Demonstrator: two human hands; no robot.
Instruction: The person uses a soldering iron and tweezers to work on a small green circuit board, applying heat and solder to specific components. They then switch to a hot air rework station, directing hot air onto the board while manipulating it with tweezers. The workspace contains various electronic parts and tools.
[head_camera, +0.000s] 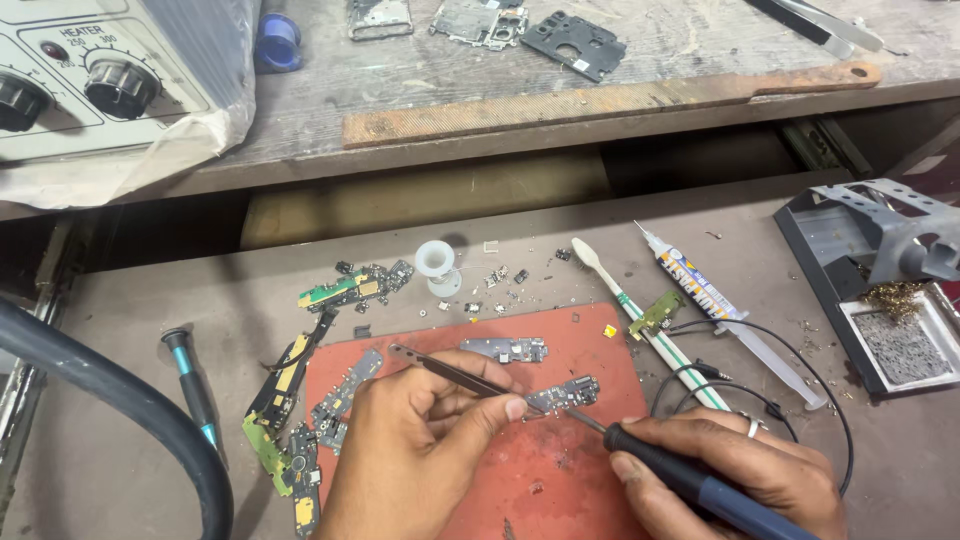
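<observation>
My left hand pinches a pair of tweezers shut, fingers curled close around them, and their points press on the small circuit board that lies near the middle of the red mat. My right hand is wrapped in a closed grip around the soldering iron, whose thin tip touches the board's lower edge. I judge the joint to be in the middle of being worked: the board is pinned and the tip is on it, but whether any solder has flowed is too small for me to tell. A second board waits just above on the mat, and more lie at the mat's left edge among a scatter of flex strips. To my right the black cable loops close by my wrist, with the toothbrush and a syringe just beyond. The lower part of the mat offers the most open room; to the left a thick hose and a screwdriver hem me in.
</observation>
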